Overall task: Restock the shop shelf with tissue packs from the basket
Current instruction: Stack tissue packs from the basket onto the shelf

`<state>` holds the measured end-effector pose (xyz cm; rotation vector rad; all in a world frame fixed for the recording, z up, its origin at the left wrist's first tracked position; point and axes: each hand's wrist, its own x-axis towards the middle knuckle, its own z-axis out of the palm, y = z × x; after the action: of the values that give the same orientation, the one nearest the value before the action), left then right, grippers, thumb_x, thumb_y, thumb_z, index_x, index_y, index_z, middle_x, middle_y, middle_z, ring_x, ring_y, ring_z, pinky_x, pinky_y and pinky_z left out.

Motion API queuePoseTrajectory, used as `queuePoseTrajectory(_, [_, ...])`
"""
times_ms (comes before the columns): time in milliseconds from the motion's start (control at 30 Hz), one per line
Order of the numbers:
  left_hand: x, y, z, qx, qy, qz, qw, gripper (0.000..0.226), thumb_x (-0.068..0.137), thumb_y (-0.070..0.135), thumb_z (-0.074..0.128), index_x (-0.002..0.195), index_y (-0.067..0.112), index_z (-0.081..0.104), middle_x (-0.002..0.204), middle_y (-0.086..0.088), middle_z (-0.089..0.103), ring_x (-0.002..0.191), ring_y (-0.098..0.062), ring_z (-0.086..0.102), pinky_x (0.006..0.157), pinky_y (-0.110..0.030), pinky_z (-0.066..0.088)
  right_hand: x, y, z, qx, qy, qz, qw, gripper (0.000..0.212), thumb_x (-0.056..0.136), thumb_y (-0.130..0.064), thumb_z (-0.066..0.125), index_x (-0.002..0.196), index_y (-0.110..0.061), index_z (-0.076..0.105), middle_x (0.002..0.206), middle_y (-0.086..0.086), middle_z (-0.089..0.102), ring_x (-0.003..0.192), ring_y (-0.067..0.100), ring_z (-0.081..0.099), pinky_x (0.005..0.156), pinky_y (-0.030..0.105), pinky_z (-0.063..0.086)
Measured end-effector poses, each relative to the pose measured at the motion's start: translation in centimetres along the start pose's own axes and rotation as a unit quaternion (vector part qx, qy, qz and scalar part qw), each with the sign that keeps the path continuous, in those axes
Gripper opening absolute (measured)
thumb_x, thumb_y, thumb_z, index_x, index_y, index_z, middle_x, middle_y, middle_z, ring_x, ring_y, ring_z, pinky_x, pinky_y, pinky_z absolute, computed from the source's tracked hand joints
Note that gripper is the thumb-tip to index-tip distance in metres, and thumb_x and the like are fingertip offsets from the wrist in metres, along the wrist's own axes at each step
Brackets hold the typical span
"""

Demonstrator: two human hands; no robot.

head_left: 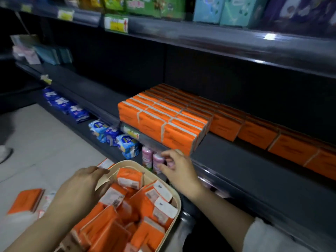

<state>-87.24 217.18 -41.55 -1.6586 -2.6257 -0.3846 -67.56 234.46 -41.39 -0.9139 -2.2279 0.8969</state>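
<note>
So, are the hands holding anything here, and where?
Nothing held. Left hand reaches open over tissue packs in the basket; right hand hovers empty by the shelf edge.

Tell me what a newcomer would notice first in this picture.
The orange tissue packs stand out: a neat stack on the dark shelf, with a lower row to its right. Below, a cream basket holds loose packs; the left hand reaches into it and the right hand hovers by the shelf edge.

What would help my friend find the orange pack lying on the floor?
Find the cream basket of orange packs. Look left, past the left hand, to the pale floor. The lone pack lies flat there, outside the basket, unlike the jumbled ones inside.
</note>
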Motion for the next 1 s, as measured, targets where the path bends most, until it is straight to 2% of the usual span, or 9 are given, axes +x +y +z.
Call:
queuePoseTrajectory(167, [-0.9, -3.4, 1.0, 0.005, -0.042, -0.025, 0.999, 0.039, 0.084, 0.050, 0.049, 0.106, 0.023, 0.067, 0.098, -0.002, 0.068, 0.090, -0.027, 0.063, 0.073, -0.036, 0.053, 0.5, 0.8, 2.2, -0.089, -0.069, 0.019, 0.993, 0.034, 0.079, -0.022, 0.072, 0.112, -0.013, 0.065, 0.109, 0.005, 0.059, 0.101, 0.018, 0.058, 0.087, 0.025, 0.044])
queuePoseTrajectory(300, [-0.1, -4.6, 1.9, -0.021, -0.057, -0.027, 0.998, 0.035, 0.088, 0.045, 0.056, 0.116, 0.026, 0.062, 0.109, 0.002, 0.065, 0.100, -0.021, 0.059, 0.080, -0.034, 0.050, 0.9, 1.1, 4.0, -0.125, -0.099, 0.021, 0.987, 0.033, 0.079, -0.022, 0.073, 0.109, -0.011, 0.065, 0.097, -0.005, 0.053, 0.087, 0.010, 0.055, 0.076, 0.017, 0.038])
queuePoseTrajectory(400, [0.6, -5.4, 2.3, -0.019, -0.072, -0.026, 0.997, 0.037, 0.088, 0.047, 0.054, 0.119, 0.028, 0.060, 0.111, 0.003, 0.063, 0.101, -0.019, 0.059, 0.079, -0.034, 0.050, 1.5, 1.8, 6.1, -0.141, -0.127, 0.026, 0.981, 0.034, 0.078, -0.024, 0.073, 0.108, -0.011, 0.065, 0.090, -0.006, 0.053, 0.080, 0.008, 0.051, 0.077, 0.022, 0.041])
queuePoseTrajectory(500, [1.1, -6.0, 2.3, -0.018, -0.077, -0.027, 0.996, 0.038, 0.089, 0.048, 0.053, 0.121, 0.029, 0.059, 0.112, 0.004, 0.062, 0.101, -0.018, 0.058, 0.079, -0.034, 0.050, 1.8, 2.7, 8.2, -0.136, -0.164, 0.035, 0.977, 0.040, 0.078, -0.025, 0.073, 0.116, -0.016, 0.062, 0.097, -0.007, 0.052, 0.084, 0.008, 0.050, 0.069, 0.015, 0.035])
queuePoseTrajectory(567, [1.5, -6.3, 2.3, -0.027, -0.072, -0.032, 0.997, 0.038, 0.089, 0.048, 0.053, 0.121, 0.029, 0.058, 0.111, 0.005, 0.062, 0.102, -0.018, 0.058, 0.079, -0.034, 0.050, 2.2, 3.8, 9.3, -0.129, -0.205, 0.039, 0.970, 0.046, 0.078, -0.026, 0.073, 0.122, -0.017, 0.059, 0.107, -0.002, 0.055, 0.093, 0.011, 0.053, 0.074, 0.015, 0.036])
queuePoseTrajectory(667, [2.0, -6.8, 2.4, -0.034, -0.078, -0.033, 0.996, 0.038, 0.090, 0.049, 0.052, 0.122, 0.029, 0.058, 0.112, 0.006, 0.062, 0.102, -0.016, 0.058, 0.079, -0.033, 0.051, 2.8, 5.6, 10.3, -0.206, -0.269, 0.057, 0.939, 0.056, 0.079, -0.031, 0.071, 0.130, -0.021, 0.051, 0.125, 0.002, 0.053, 0.113, 0.016, 0.051, 0.089, 0.021, 0.038])
queuePoseTrajectory(733, [2.2, -7.0, 2.5, -0.031, -0.086, -0.030, 0.995, 0.038, 0.090, 0.049, 0.051, 0.122, 0.030, 0.057, 0.114, 0.008, 0.062, 0.103, -0.015, 0.057, 0.079, -0.032, 0.050, 3.1, 6.9, 10.6, -0.245, -0.287, 0.078, 0.923, 0.059, 0.080, -0.033, 0.069, 0.133, -0.017, 0.047, 0.128, 0.004, 0.051, 0.118, 0.020, 0.048, 0.096, 0.026, 0.038])
queuePoseTrajectory(867, [2.6, -7.0, 3.1, -0.031, -0.104, -0.021, 0.994, 0.040, 0.089, 0.049, 0.052, 0.124, 0.030, 0.056, 0.120, 0.008, 0.060, 0.110, -0.015, 0.055, 0.086, -0.035, 0.049, 3.2, 9.0, 11.1, -0.251, -0.262, 0.112, 0.925, 0.048, 0.079, -0.023, 0.067, 0.123, -0.011, 0.051, 0.112, 0.011, 0.057, 0.104, 0.024, 0.053, 0.093, 0.032, 0.044])
queuePoseTrajectory(1000, [3.0, -7.2, 3.5, -0.037, -0.113, -0.020, 0.993, 0.040, 0.088, 0.050, 0.053, 0.123, 0.031, 0.056, 0.122, 0.008, 0.059, 0.111, -0.015, 0.055, 0.087, -0.037, 0.049, 2.8, 10.0, 11.9, -0.301, -0.244, 0.149, 0.910, 0.046, 0.089, -0.024, 0.057, 0.130, -0.007, 0.045, 0.131, 0.016, 0.045, 0.121, 0.033, 0.044, 0.097, 0.035, 0.039])
